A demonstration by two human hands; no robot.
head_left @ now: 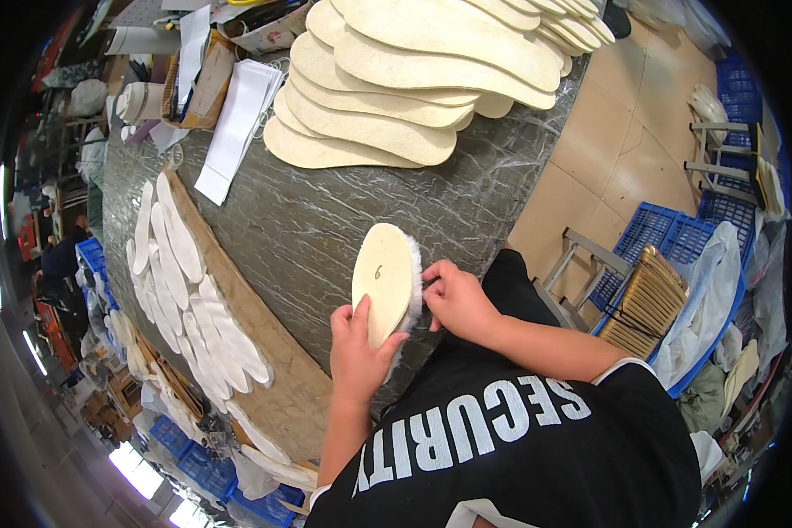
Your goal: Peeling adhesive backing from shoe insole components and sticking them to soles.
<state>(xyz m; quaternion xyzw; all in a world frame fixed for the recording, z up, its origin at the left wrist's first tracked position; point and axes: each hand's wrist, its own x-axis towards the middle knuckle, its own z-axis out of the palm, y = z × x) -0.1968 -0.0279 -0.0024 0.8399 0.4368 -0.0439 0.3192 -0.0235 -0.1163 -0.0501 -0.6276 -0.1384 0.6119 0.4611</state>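
A cream insole point(380, 271) with a fluffy white fleece edge is held tilted above the dark table point(299, 229). It bears a small handwritten mark on its smooth face. Around its near end closes my left hand point(359, 352), thumb and fingers gripping it. At the fleece edge on the right, my right hand point(459, 301) pinches with thumb and forefinger. The exact bit between those fingertips is too small to make out. Stacks of larger cream insoles point(370, 123) overlap at the far side of the table.
White fleece insoles point(180, 282) spread over a brown board point(264, 326) to the left. White papers point(238, 128) and a cardboard box point(211, 88) lie far left. Right of the table are tiled floor point(598, 132), blue crates point(651, 231), a metal-framed stool point(576, 264) and bundled brown strips point(647, 304).
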